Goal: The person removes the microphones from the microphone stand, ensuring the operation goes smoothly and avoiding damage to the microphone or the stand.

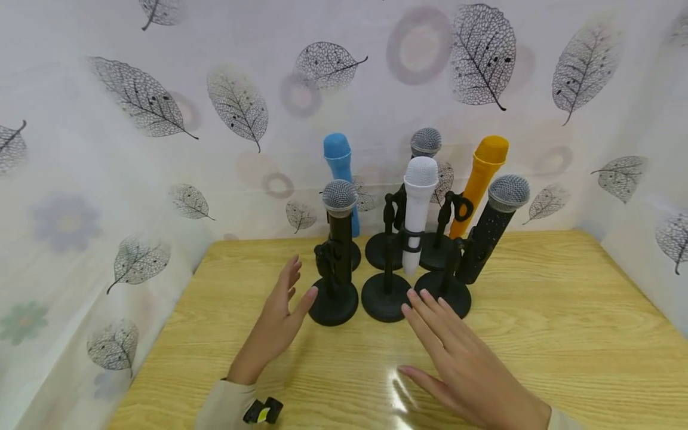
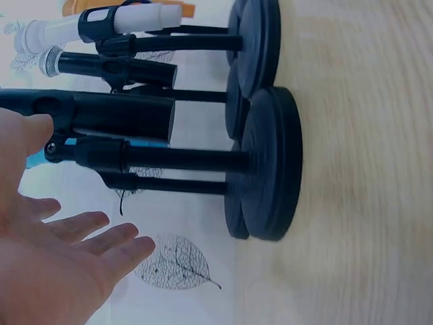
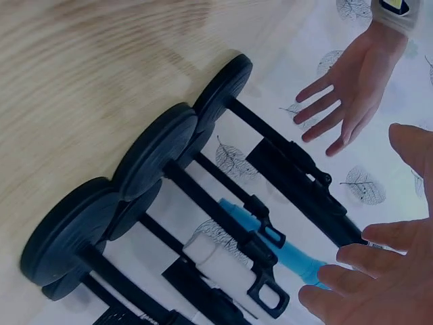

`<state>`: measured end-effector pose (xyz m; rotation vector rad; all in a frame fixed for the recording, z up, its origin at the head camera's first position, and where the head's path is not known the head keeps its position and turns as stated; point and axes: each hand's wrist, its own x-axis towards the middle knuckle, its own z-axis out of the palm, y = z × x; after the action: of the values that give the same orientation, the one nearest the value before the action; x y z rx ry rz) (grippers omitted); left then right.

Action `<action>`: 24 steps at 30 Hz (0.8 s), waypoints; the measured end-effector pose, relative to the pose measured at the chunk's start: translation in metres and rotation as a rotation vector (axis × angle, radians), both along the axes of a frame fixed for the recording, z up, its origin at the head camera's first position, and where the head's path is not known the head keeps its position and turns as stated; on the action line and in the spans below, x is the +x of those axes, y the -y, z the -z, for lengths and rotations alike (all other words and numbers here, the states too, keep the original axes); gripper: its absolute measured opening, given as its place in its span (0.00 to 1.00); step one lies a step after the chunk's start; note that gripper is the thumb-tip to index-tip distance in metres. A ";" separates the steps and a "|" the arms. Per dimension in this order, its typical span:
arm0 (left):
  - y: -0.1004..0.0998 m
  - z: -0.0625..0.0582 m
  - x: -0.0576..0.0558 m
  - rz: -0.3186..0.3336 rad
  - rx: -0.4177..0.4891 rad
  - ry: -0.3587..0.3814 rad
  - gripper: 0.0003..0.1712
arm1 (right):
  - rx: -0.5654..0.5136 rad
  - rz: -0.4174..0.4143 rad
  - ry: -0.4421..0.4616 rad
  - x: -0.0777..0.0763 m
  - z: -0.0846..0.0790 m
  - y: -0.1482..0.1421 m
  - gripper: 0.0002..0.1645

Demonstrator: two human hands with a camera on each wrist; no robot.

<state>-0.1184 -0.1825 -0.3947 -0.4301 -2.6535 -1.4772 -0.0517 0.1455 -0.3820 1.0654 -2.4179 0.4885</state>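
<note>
My left hand [image 1: 274, 325], fingers apart and palm facing inward, is just left of the front-left black microphone [image 1: 340, 245] with a silver grille. The right hand [image 1: 464, 358] stretches its fingers toward the front bases and holds nothing. Between them, a white microphone [image 1: 416, 209] leans in a black stand [image 1: 386, 298]. A speckled black microphone [image 1: 489, 236] tilts right in the front-right stand. Behind stand a blue microphone [image 1: 337, 160], a silver-grilled one [image 1: 426, 142] and an orange one [image 1: 481, 179]. In the left wrist view, the left thumb [image 2: 35, 132] overlaps the front-left black microphone.
The round stand bases [image 2: 274, 162] crowd together on the wooden table [image 1: 537, 334]. Behind the table hangs a pale cloth [image 1: 365, 113] printed with leaves, continuing along both sides. A small black device [image 1: 263, 411] is worn at the left wrist.
</note>
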 end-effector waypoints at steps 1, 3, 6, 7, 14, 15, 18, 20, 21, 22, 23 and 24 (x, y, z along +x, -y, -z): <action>-0.002 0.000 -0.002 0.002 0.011 0.001 0.43 | -0.014 -0.015 -0.006 -0.002 -0.001 0.002 0.45; -0.005 -0.001 -0.006 0.006 0.027 -0.001 0.43 | -0.034 -0.035 -0.014 -0.004 -0.002 0.006 0.45; -0.010 -0.003 -0.012 0.012 0.047 -0.007 0.43 | -0.066 -0.061 -0.027 -0.009 -0.004 0.012 0.44; -0.011 -0.003 -0.014 0.012 0.054 -0.005 0.43 | -0.079 -0.069 -0.031 -0.011 -0.005 0.013 0.44; -0.017 -0.003 -0.029 -0.013 0.093 -0.005 0.38 | -0.120 -0.098 -0.011 -0.022 -0.007 0.023 0.44; -0.018 -0.002 -0.031 -0.020 0.104 -0.010 0.37 | -0.123 -0.099 -0.001 -0.023 -0.008 0.024 0.44; -0.021 -0.002 -0.037 -0.030 0.150 -0.019 0.34 | -0.124 -0.093 0.029 -0.028 -0.010 0.028 0.44; -0.022 -0.001 -0.041 -0.031 0.175 -0.021 0.33 | -0.127 -0.088 0.041 -0.031 -0.011 0.030 0.44; -0.023 -0.001 -0.042 -0.030 0.186 -0.019 0.32 | -0.131 -0.087 0.047 -0.032 -0.012 0.032 0.44; -0.023 0.000 -0.044 -0.031 0.189 -0.020 0.31 | -0.135 -0.086 0.051 -0.034 -0.013 0.033 0.44; -0.024 0.001 -0.045 -0.031 0.192 -0.022 0.30 | -0.141 -0.085 0.053 -0.035 -0.013 0.034 0.44; -0.024 0.002 -0.046 -0.033 0.190 -0.026 0.28 | -0.148 -0.085 0.057 -0.037 -0.014 0.036 0.44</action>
<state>-0.1648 -0.1581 -0.3970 -0.3846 -2.4580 -1.6809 -0.0886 0.1098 -0.3679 1.1063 -2.3505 0.7245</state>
